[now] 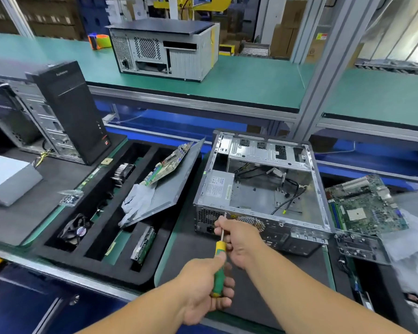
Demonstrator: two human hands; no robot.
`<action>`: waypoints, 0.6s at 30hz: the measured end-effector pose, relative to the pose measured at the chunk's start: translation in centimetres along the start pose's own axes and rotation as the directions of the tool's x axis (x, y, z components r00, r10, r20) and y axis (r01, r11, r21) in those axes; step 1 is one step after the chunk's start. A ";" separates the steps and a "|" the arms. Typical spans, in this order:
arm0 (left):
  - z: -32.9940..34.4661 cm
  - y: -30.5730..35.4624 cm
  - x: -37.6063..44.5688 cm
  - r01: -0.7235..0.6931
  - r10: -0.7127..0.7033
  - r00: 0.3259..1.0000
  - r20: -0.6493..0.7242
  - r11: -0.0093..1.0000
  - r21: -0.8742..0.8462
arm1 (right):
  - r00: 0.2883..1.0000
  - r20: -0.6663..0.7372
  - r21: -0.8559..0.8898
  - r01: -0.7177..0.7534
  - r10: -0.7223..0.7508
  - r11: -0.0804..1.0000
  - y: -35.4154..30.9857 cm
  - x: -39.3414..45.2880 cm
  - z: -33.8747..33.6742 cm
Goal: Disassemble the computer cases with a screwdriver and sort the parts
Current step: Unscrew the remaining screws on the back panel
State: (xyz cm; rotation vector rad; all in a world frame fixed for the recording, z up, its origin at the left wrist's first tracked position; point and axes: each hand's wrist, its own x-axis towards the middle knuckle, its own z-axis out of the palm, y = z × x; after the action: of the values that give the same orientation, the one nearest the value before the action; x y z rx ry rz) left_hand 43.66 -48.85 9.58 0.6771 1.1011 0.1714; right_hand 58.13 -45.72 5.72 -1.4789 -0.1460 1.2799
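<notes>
Working a rear screw on the open case at bench centre, left hand gripping the screwdriver handle, right hand pinching its shaft; best keeping tip square, pressing firmly against slipping.

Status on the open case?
Left hand grips screwdriver handle; right hand pinches shaft. Tip at open case rear panel. Nothing blocking.

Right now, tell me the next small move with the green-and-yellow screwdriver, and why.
Probably turn the green-and-yellow screwdriver to loosen that screw: its tip sits on the open grey metal computer case's rear edge, the left hand grips the handle and the right hand pinches the shaft.
</notes>
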 end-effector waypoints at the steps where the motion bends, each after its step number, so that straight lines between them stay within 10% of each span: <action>1: 0.1 0.1 -0.2 -0.013 0.012 1.000 0.012 0.999 0.040 | 1.000 -0.013 0.018 -0.016 0.016 1.000 0.0 -0.1 0.1; 18: -0.4 -1.1 0.7 -0.027 0.025 0.999 -0.037 0.998 -0.059 | 0.995 0.099 0.035 0.010 -0.013 0.999 -0.2 0.5 -0.9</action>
State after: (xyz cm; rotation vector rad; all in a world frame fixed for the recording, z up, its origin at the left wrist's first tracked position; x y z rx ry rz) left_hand 43.43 -49.21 8.33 0.6374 1.1179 0.2385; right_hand 59.11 -45.86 5.32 -1.3834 -0.1969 1.3410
